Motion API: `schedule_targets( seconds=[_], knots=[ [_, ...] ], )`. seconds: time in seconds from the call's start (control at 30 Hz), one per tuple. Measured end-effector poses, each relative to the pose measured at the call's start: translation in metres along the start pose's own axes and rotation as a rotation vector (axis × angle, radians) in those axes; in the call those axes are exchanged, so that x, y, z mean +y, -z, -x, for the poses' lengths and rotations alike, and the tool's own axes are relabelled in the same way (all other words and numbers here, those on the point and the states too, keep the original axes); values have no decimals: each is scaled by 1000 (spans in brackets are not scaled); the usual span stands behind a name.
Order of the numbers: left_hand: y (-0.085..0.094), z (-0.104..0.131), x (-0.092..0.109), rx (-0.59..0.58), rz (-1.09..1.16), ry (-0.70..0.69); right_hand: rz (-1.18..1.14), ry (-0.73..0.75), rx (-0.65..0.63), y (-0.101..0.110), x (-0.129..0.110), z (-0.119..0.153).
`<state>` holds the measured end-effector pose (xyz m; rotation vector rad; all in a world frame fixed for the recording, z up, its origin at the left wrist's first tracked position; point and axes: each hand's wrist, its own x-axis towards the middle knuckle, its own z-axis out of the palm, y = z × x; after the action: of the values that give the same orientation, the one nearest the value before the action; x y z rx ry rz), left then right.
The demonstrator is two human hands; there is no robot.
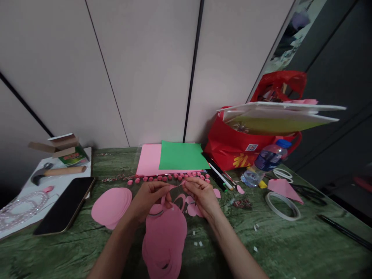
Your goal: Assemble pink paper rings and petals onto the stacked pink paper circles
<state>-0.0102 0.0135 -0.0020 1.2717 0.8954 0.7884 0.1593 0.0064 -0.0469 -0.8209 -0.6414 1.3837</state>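
Above a pile of pink paper cutouts (165,236), my two hands meet near the middle. My left hand (155,195) is closed, pinching a thin strip of pink paper. My right hand (199,192) is also closed, its fingertips at a small pink piece close to the left fingertips. What exactly the right fingertips grip is too small to tell. Small pink petals (192,207) lie beside and partly under my right hand. A stack of rounded pink paper shapes (112,205) rests left of my left forearm. Several small pink rolled pieces (151,178) form a row behind my hands.
Green paper (183,155) lies on pink sheets at the back. At left are a phone (66,205), a hammer (58,171) and an opened box (71,153). At right stand a red bag (229,143) and a bottle (266,161), near a tape roll (283,206) and pens (221,176).
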Motion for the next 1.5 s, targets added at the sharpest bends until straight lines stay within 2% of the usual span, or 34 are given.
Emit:
schedule_targets(
  seconds=[0.27,0.63,0.77,1.0,1.2,1.5],
  knots=[
    [0,1,-2,-47,-13,-4,0,36,21,-2,-1,1],
    [1,0,1,57,32,34,-5,17,-25,-1,1,0],
    [1,0,0,29,17,17,6,1,1,0,1,0],
    [-1,1,-1,-45,-17,1,5,14,-25,-2,-2,2],
    [2,-1,-4,-19,-15,-5,-17,24,17,-2,-1,0],
    [2,0,-1,13,15,4,5,7,-31,-1,-1,1]
  ],
)
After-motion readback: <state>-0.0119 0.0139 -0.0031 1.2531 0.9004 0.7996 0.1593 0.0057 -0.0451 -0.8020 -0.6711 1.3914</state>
